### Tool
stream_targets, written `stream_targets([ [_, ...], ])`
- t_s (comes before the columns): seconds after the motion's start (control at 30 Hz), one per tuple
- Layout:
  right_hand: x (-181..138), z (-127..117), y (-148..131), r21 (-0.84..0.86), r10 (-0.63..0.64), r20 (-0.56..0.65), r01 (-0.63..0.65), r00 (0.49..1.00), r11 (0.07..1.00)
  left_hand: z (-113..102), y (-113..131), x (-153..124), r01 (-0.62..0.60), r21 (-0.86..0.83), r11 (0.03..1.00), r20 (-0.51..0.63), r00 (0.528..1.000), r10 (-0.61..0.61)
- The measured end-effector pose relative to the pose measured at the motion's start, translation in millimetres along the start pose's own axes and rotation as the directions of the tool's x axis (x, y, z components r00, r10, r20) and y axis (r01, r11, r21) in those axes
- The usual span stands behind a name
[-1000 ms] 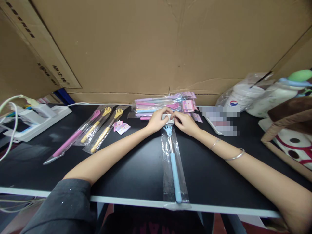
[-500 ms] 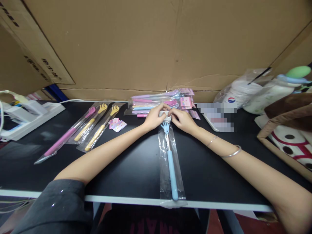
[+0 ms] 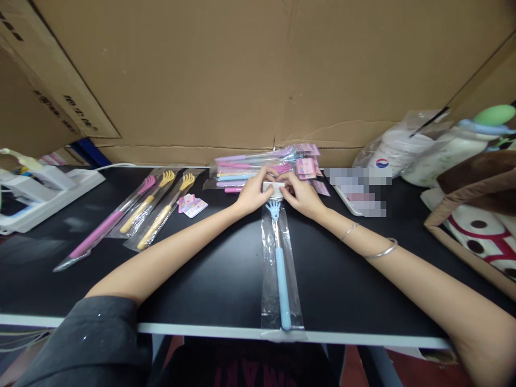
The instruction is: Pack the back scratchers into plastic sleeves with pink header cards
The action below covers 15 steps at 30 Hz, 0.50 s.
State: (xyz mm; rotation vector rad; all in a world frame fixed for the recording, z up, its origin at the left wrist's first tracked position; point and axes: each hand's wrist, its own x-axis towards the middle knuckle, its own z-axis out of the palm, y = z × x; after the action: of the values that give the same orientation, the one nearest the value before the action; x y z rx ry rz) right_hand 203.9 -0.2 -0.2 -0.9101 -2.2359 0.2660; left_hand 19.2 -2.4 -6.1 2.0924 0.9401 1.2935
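A blue back scratcher with a hand-shaped head lies in a clear plastic sleeve running from mid-table to the front edge. My left hand and my right hand meet at the sleeve's far end. Both pinch its white folded top flap between fingers and thumb. Just behind my hands lies a pile of bagged scratchers with pink cards.
Three bagged scratchers, one pink and two yellow, lie at the left with small pink cards. A white power strip sits far left. Cardboard walls stand behind the black table. Bags and bottles crowd the right.
My hands stay pinched on the sleeve's top flap, with only small finger shifts. The view has drifted slightly.
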Motion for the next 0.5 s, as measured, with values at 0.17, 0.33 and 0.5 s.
stream_targets([
  [0.17,0.0,1.0,3.0,0.006,-0.042,-0.055,0.043,0.998,0.999,-0.6,0.9,0.6,-0.013,-0.008,1.0,0.008,1.0,0.013],
  [0.33,0.1,1.6,4.4,0.091,-0.033,-0.124,0.044,0.992,0.995,-1.4,0.6,0.6,0.025,-0.04,0.999,0.008,1.0,-0.024],
  [0.5,2.6,2.4,5.2,0.237,0.022,-0.14,0.011,0.99,0.972,-1.5,-0.4,0.2,0.014,-0.04,0.999,0.026,1.0,-0.013],
])
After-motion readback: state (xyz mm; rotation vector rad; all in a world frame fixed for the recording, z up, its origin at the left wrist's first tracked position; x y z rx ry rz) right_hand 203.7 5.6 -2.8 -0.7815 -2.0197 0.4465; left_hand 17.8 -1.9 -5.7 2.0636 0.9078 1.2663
